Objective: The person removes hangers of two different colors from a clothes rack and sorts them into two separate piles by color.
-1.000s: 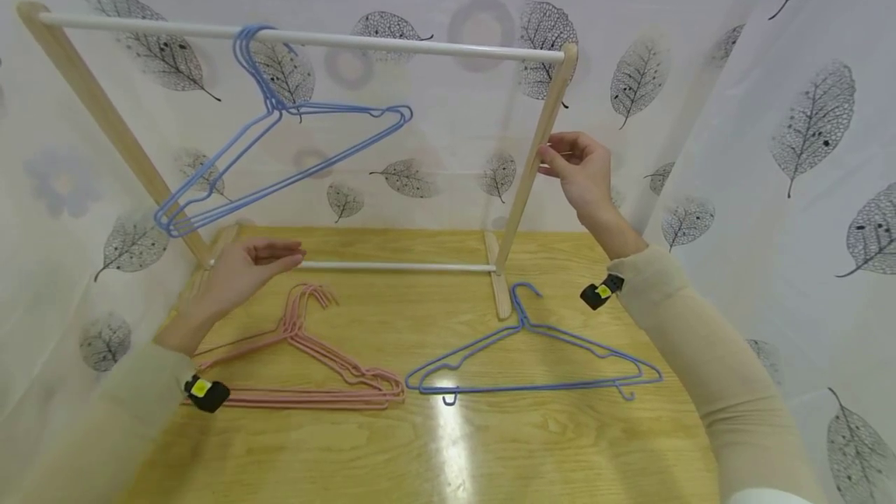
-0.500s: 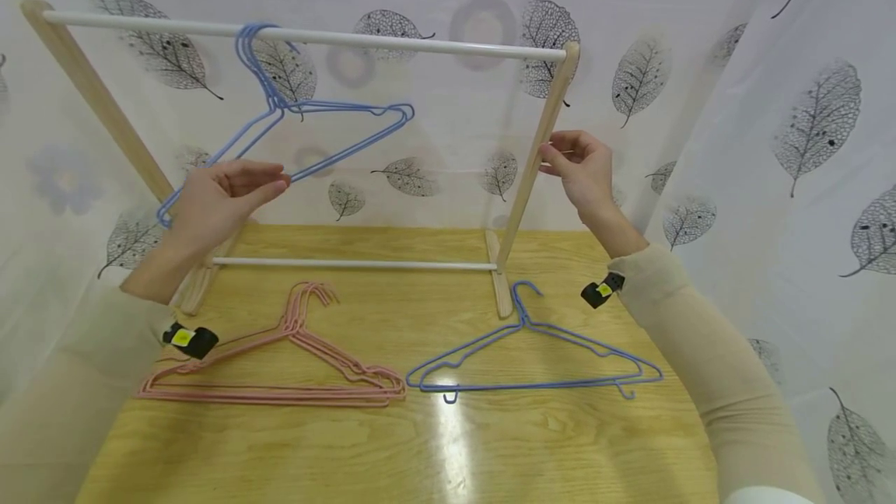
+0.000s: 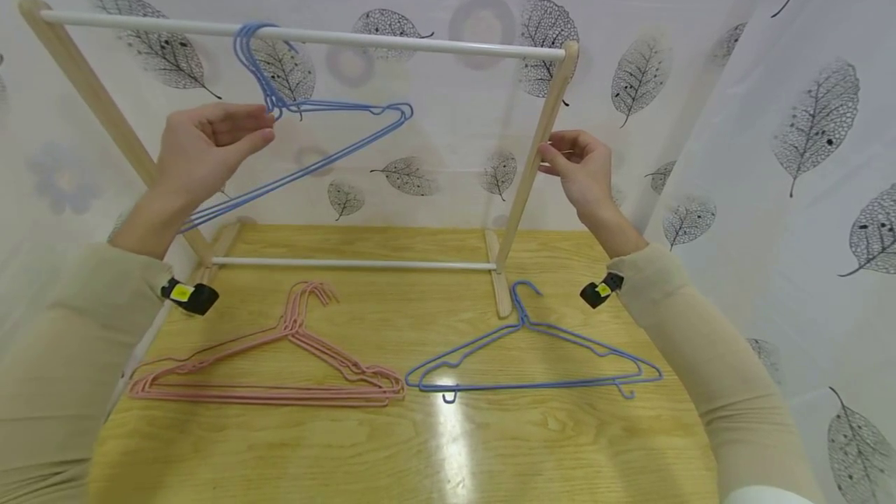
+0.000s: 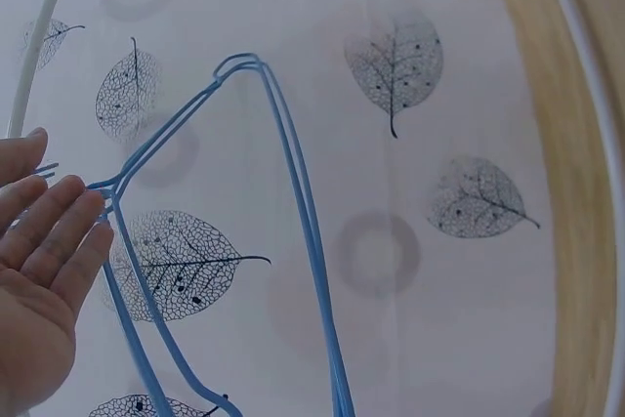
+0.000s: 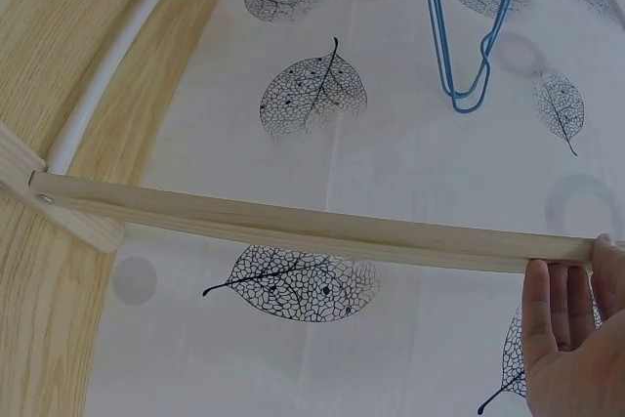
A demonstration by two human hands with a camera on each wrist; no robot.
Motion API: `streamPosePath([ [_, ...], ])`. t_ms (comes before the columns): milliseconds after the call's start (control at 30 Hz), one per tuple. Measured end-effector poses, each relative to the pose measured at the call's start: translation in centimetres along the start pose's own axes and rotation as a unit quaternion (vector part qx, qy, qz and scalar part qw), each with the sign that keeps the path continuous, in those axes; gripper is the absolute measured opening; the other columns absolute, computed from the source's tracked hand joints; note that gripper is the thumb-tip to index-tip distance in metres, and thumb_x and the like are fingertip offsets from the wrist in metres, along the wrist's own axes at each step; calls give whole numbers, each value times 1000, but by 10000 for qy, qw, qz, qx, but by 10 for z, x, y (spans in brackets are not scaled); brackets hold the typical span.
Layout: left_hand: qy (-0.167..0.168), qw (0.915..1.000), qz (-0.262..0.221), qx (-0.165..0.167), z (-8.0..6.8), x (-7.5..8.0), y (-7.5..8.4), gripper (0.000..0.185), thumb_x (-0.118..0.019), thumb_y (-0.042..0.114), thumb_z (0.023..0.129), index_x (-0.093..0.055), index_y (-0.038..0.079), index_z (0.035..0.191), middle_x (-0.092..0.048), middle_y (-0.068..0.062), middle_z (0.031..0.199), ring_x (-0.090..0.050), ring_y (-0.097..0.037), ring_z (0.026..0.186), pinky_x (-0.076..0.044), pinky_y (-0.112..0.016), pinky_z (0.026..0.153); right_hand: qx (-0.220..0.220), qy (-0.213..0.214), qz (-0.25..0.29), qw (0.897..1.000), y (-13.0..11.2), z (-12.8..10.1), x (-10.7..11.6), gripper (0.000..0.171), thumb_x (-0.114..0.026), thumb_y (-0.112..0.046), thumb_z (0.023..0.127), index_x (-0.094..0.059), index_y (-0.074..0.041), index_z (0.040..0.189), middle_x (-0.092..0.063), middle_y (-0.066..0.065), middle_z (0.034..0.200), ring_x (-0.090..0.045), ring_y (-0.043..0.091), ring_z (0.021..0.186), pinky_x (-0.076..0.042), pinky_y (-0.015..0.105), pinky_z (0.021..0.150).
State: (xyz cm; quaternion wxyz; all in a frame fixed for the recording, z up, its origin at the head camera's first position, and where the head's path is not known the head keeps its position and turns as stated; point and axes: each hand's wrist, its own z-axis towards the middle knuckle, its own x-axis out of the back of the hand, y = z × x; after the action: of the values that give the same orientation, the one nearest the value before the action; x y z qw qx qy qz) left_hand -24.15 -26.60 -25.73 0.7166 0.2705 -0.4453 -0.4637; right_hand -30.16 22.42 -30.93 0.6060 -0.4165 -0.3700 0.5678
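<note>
Several blue wire hangers (image 3: 336, 154) hang together from the white top bar (image 3: 420, 43) of a wooden-sided clothes rack. My left hand (image 3: 199, 148) is at their necks, fingers extended and thumb a little apart; the left wrist view shows its fingertips beside the blue neck (image 4: 109, 192), and whether they touch I cannot tell. It covers part of the hangers' left side in the head view. With thumb and fingers, my right hand (image 3: 579, 169) holds the rack's right wooden upright (image 3: 533, 152); the right wrist view also shows this grip on the upright (image 5: 322, 231).
Pink hangers (image 3: 329, 348) lie stacked at the table's left. To their right lies a blue hanger (image 3: 532, 389) with small hooks below its bar. The rack's lower white bar (image 3: 350, 264) spans the wooden table (image 3: 364, 457). A leaf-patterned curtain (image 3: 434, 131) surrounds the back and sides.
My left hand has risen from near the lower bar, past the hangers' bottom, to their necks. My right hand stays on the upright, and the hangers hang as before.
</note>
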Motion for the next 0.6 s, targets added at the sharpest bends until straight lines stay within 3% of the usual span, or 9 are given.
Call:
streamPosePath([
  [367, 222, 9991, -50, 355, 14, 3, -13, 38, -79, 17, 97, -72, 4, 132, -77, 29, 102, -72, 15, 90, -55, 0, 82, -27, -63, 62, 10000, -2, -3, 0, 9, -73, -1, 98, -73, -8, 103, -74, -6, 90, -75, 7, 83, -67, 20, 77],
  [600, 334, 9979, -255, 501, 25, -7, -15, 39, -79, 16, 97, -71, 3, 132, -77, 29, 98, -72, 13, 90, -55, -1, 85, 33, -75, -41, 10000, -3, -2, 0, 8, -73, -3, 98, -72, -9, 102, -74, -7, 90, -75, 7, 83, -67, 21, 77],
])
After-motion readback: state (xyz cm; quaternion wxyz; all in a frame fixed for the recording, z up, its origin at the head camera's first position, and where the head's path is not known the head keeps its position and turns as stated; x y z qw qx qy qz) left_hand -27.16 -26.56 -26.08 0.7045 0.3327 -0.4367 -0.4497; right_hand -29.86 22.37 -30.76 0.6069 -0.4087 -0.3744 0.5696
